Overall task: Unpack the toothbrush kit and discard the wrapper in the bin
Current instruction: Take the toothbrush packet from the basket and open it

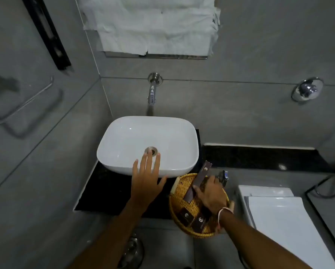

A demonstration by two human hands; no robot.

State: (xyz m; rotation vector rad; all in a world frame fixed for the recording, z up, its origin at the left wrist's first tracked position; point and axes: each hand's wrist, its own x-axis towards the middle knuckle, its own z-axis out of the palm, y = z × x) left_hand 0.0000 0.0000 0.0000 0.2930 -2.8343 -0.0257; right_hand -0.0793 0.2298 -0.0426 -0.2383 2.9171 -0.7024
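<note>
A long dark brown toothbrush kit box with a small white logo slants up out of a round wicker basket on the black counter to the right of the sink. My right hand reaches into the basket and grips the box near its middle. My left hand hovers over the near rim of the sink with its fingers spread and nothing in it. Two smaller dark brown boxes lie in the front of the basket. No bin can be made out for sure.
A white vessel sink sits on the black counter under a wall tap. A white toilet cistern and lid stand at the right. A round metal object sits on the floor below the counter. Grey tiled walls surround everything.
</note>
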